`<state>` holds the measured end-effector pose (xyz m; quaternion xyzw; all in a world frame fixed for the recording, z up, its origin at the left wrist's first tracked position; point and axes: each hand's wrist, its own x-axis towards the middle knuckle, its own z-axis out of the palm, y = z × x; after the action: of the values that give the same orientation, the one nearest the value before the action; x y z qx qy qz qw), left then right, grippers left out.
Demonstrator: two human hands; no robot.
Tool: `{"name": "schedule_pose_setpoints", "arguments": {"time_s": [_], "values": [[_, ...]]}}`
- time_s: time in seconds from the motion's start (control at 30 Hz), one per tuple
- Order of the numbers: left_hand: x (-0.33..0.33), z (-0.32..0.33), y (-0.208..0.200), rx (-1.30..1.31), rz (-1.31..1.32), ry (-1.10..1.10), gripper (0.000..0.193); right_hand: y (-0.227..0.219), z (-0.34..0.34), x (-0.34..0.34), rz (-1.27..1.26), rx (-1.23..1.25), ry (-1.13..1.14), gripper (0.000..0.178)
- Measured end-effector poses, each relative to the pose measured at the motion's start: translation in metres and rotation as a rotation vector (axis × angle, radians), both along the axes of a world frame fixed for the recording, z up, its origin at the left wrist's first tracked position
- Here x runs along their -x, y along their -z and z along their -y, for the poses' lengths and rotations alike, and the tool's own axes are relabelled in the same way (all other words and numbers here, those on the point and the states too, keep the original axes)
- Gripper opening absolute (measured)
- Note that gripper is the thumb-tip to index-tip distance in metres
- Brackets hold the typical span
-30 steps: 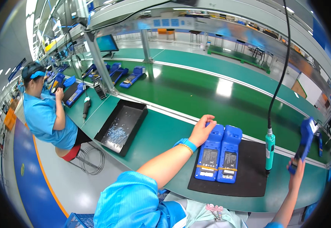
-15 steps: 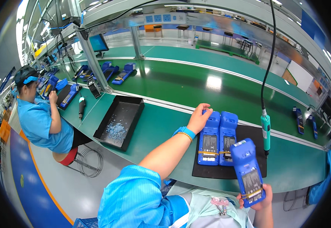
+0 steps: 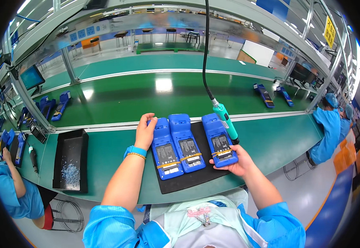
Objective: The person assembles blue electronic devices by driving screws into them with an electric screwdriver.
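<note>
My right hand (image 3: 238, 162) grips the lower end of a blue handheld terminal (image 3: 218, 131), back side up, with a black battery and a yellow rubber band round it. This terminal is over the right part of a black mat (image 3: 174, 187). Two similar terminals lie side by side on the mat, a left one (image 3: 162, 136) and a middle one (image 3: 181, 126), also banded. At the upper left edge of the left terminal, my left hand (image 3: 145, 131) rests with fingers stretched and thumb on it. A teal electric screwdriver (image 3: 225, 120) hangs by its cable beside the right terminal.
Left on the green bench stands a black tray (image 3: 84, 159) with small pale-blue bits. A dark screwdriver (image 3: 32, 159) lies beyond it, near a co-worker's arm (image 3: 17, 175). More terminals (image 3: 264, 96) sit on the green belt (image 3: 126, 101) behind a metal rail. Other people (image 3: 330, 124) sit at right.
The view has turned to the right. My right hand has brought its terminal from near my body up over the mat, beside the other two. My left hand stays by the left terminal.
</note>
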<state>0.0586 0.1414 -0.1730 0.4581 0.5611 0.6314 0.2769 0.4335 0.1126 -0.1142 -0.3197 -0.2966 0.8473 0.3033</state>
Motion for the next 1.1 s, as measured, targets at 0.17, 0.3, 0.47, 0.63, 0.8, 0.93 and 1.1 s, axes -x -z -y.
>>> {"name": "schedule_pose_setpoints", "arguments": {"time_s": [0.17, 0.3, 0.47, 0.63, 0.8, 0.93, 1.1], "values": [[-0.006, 0.004, -0.005, 0.017, -0.074, -0.007, 0.036, -0.008, -0.012, 0.01, 0.237, -0.243, -0.058, 0.05], [-0.007, 0.006, -0.007, -0.009, -0.133, -0.003, 0.046, -0.006, -0.018, 0.027, 0.273, -0.364, -0.038, 0.057], [-0.006, 0.01, -0.015, 0.028, -0.126, 0.004, 0.057, -0.015, -0.022, 0.037, 1.014, -0.712, -0.276, 0.057], [-0.005, 0.009, -0.019, 0.03, -0.109, 0.005, 0.059, -0.014, -0.015, 0.049, 1.632, -1.407, -0.172, 0.059], [0.001, 0.006, -0.009, 0.018, -0.076, 0.038, 0.059, -0.006, -0.02, 0.049, 1.731, -1.565, -0.158, 0.055], [-0.007, 0.003, -0.016, -0.006, -0.033, 0.107, 0.059, -0.003, -0.016, 0.046, 1.811, -1.649, -0.136, 0.057], [0.007, 0.004, -0.007, 0.016, -0.091, 0.094, 0.056, 0.001, -0.016, 0.063, 1.768, -1.849, -0.233, 0.033]]}}
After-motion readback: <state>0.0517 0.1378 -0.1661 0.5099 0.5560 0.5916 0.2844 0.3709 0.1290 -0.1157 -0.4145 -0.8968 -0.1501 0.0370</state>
